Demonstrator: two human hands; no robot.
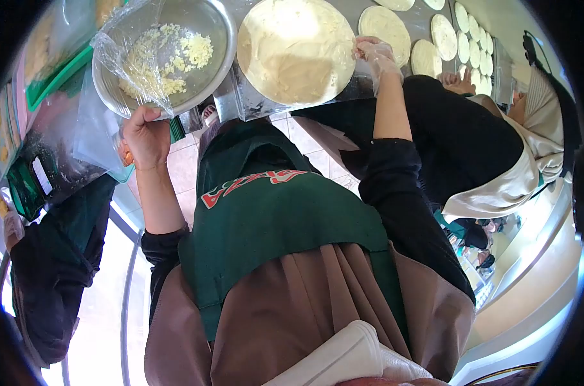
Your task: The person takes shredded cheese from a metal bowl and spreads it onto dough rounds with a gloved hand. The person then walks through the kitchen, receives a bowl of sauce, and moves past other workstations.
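Sitting on the tabletop [240,96]: bowl [208,71] left of big dough round [296,51], smaller rounds [427,38] lying right.

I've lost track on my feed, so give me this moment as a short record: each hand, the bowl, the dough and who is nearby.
left hand: bare, gripping the plastic bag at the bowl's edge
right hand: in a clear glove, touching the rim of the large dough round
metal bowl: holds shredded cheese
small dough rounds: laid in rows beyond the large one
co-worker: in black, close on the right side
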